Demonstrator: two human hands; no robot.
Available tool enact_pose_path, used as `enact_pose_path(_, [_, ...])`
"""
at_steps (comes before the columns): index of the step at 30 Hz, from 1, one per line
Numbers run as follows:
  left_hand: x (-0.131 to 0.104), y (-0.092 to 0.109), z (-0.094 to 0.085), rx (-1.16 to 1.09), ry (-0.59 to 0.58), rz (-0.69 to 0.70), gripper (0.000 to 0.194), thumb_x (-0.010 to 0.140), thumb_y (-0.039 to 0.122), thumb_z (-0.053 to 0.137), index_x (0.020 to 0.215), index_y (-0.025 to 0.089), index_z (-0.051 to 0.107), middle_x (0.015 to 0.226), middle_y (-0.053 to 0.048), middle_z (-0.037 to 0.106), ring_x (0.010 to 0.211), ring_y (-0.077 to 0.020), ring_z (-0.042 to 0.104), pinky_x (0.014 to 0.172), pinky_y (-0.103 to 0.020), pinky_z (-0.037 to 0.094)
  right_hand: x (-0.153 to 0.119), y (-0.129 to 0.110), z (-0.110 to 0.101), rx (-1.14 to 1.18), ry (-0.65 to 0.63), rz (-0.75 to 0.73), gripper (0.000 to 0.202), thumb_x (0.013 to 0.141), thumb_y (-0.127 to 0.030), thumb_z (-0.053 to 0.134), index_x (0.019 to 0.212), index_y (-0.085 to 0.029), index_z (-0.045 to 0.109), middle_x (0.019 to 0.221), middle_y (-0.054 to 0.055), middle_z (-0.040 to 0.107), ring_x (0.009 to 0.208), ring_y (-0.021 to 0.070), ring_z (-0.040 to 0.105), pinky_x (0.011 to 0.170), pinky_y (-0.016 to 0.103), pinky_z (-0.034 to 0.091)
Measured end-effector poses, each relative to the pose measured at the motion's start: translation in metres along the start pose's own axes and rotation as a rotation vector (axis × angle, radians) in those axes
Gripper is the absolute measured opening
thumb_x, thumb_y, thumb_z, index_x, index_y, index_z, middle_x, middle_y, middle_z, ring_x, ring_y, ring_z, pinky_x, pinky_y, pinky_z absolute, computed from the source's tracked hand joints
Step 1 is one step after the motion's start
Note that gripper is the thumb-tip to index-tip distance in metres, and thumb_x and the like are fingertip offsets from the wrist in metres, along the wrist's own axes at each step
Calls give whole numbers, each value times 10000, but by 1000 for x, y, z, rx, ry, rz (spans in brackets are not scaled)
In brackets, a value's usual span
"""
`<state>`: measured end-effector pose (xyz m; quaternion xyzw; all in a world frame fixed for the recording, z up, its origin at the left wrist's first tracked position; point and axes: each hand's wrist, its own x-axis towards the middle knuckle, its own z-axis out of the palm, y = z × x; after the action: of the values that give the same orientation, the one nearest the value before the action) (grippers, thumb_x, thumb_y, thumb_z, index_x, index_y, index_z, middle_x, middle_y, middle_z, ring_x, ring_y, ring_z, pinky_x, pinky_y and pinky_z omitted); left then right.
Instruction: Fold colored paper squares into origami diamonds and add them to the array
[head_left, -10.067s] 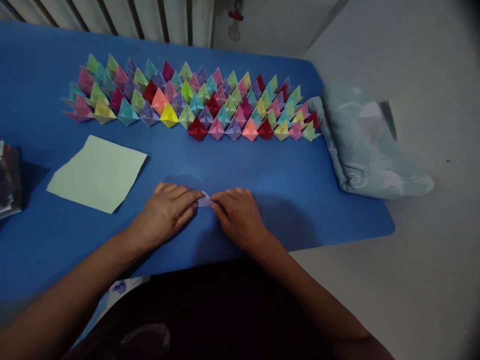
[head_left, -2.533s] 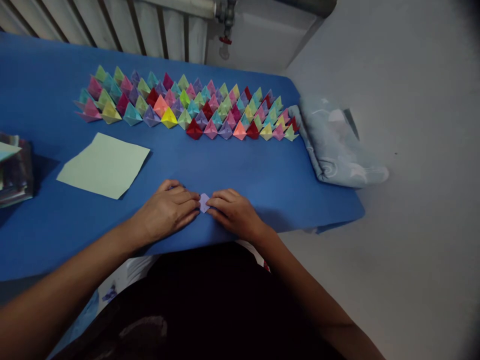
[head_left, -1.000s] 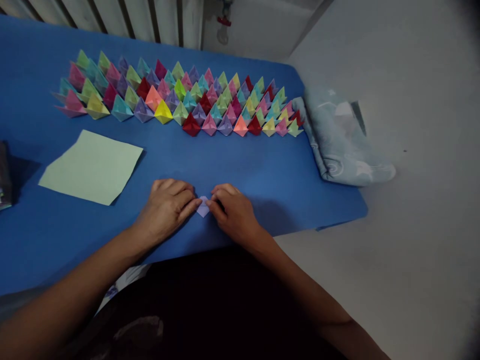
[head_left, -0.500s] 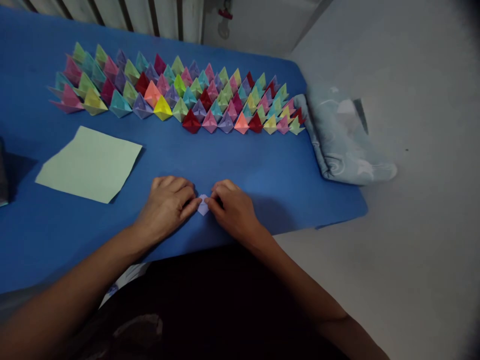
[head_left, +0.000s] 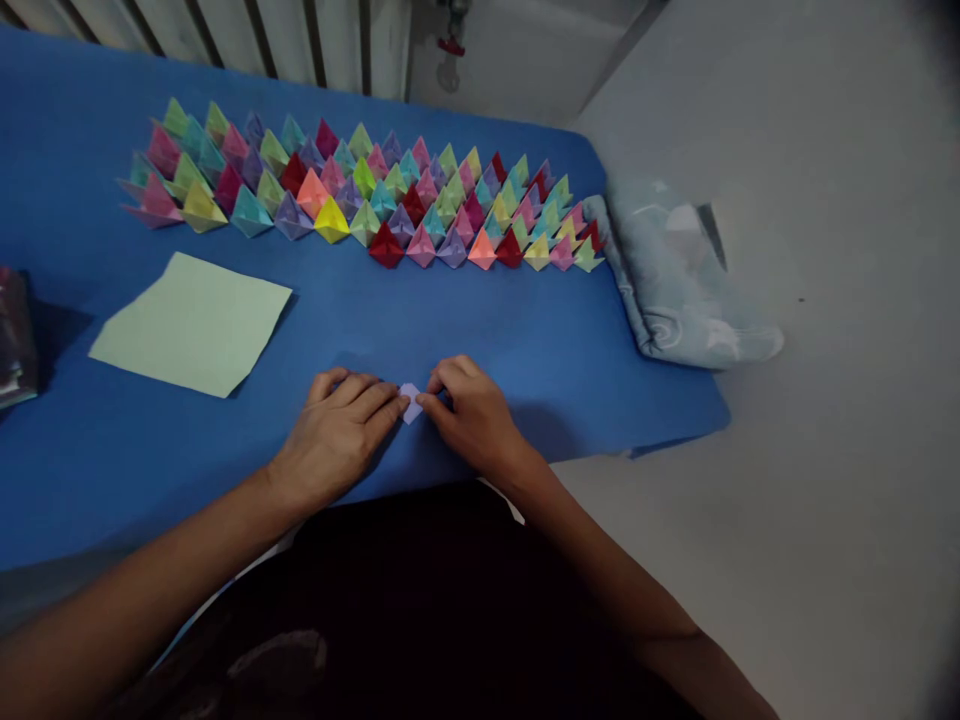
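Note:
A small folded piece of lilac paper [head_left: 409,404] lies on the blue tabletop [head_left: 360,330], near its front edge. My left hand [head_left: 341,425] rests on the table with its fingers together, the thumb and fingertips pressing the paper's left side. At the paper's right side, my right hand [head_left: 471,415] is closed, with the thumb tip on the paper and the other fingers curled. Parts of the paper's sides are hidden under the fingertips.
Rows of colourful folded paper boats [head_left: 375,195] stand across the back of the table. A pale green sheet [head_left: 196,322] lies to the left, beyond it a dark shiny packet [head_left: 15,340] at the edge. On the right are a folded grey-blue cloth [head_left: 675,285] and a wall [head_left: 847,330].
My left hand's fingers have straightened and flattened beside the lilac paper. The right thumb stays at its right side. The whole view has shifted slightly, showing more of the packet.

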<state>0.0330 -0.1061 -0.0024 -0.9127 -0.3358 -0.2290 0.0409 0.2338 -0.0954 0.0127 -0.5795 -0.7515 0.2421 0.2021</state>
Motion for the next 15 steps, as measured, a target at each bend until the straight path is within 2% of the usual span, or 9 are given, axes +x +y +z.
enact_pose_path(4, [-1, -2, 1, 26, -9, 24, 349, 1010, 119, 399, 1173, 145, 706, 1112, -127, 745, 996, -261, 640, 863, -432, 438, 0, 9, -3, -27, 28, -34, 149, 862, -216, 656, 768, -206, 541, 889, 47, 622, 894, 209, 550, 877, 364, 404])
enact_pose_path(7, [-2, -2, 2, 22, -11, 21, 345, 1004, 120, 406, 1173, 142, 705, 1107, -134, 741, 986, -260, 634, 858, -432, 439, 0, 7, -7, 30, 21, -30, 135, 809, -117, 615, 755, -210, 534, 865, 31, 622, 883, 194, 556, 891, 361, 402])
enact_pose_path(9, [-3, -2, 3, 7, -7, 11, 343, 999, 117, 415, 1186, 147, 701, 1111, -134, 738, 990, -260, 632, 861, -435, 438, 0, 0, -6, 120, 53, -10, 119, 795, -102, 584, 787, -214, 544, 870, 19, 619, 857, 175, 554, 858, 335, 416])
enact_pose_path(11, [-4, -2, 5, 4, -1, 3, 334, 1002, 132, 426, 1186, 171, 701, 1119, -122, 738, 993, -255, 633, 863, -435, 438, 0, -8, -3, 241, 75, 4, 72, 836, -148, 558, 839, -220, 555, 877, 7, 616, 810, 154, 549, 786, 297, 426])
enact_pose_path(15, [-7, -6, 5, 22, 5, 21, 329, 1006, 134, 422, 1166, 179, 706, 1132, -119, 740, 1013, -250, 642, 896, -439, 438, 5, -16, 5, 338, -46, 8, 85, 849, -146, 513, 808, -217, 535, 779, -26, 588, 724, 126, 521, 695, 259, 395])
